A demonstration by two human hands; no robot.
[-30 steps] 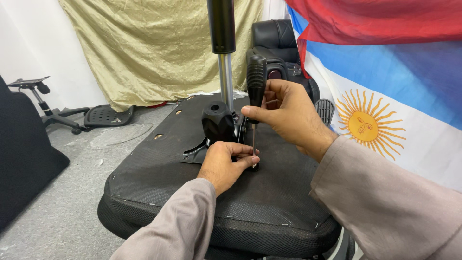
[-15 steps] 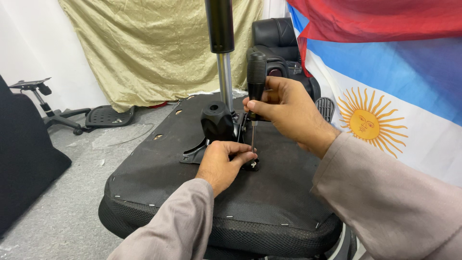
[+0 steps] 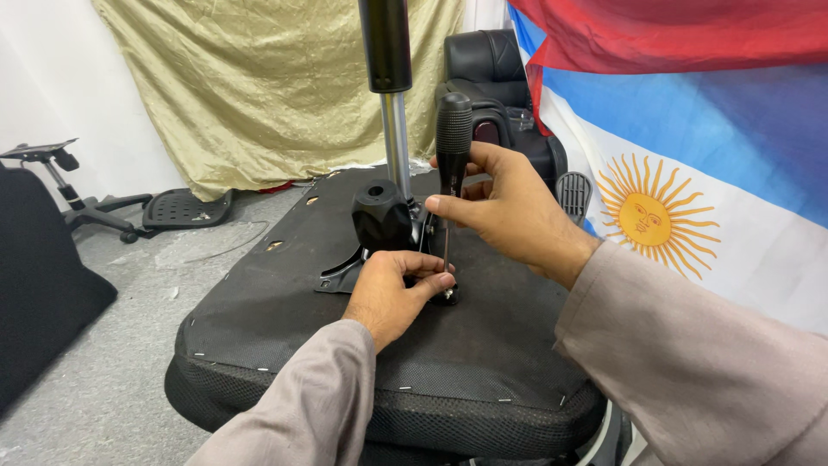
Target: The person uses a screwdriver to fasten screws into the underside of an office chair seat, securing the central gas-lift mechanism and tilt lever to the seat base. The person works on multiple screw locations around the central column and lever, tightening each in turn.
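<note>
An upturned black chair seat (image 3: 259, 336) fills the middle of the view, underside up. A black metal mechanism plate (image 3: 345, 272) with a round knob (image 3: 381, 216) sits on it, and a chrome and black gas cylinder (image 3: 392, 112) rises from it. My right hand (image 3: 509, 211) grips an upright screwdriver with a black handle (image 3: 453, 129), its thin shaft pointing down at a bolt (image 3: 449, 296) on the plate's edge. My left hand (image 3: 392, 293) rests on the seat, its fingertips pinching the shaft's tip and the bolt.
A sky-blue and white flag with a yellow sun (image 3: 647, 216) hangs on the right, under a red cloth (image 3: 673, 34). A black chair back (image 3: 483, 65) stands behind. A gold curtain (image 3: 259, 86), a chair base with parts (image 3: 95, 207) and a black panel (image 3: 39, 285) are left.
My right hand has shifted its grip lower on the screwdriver handle, leaving the top bare. My left hand stays pinched at the bolt.
</note>
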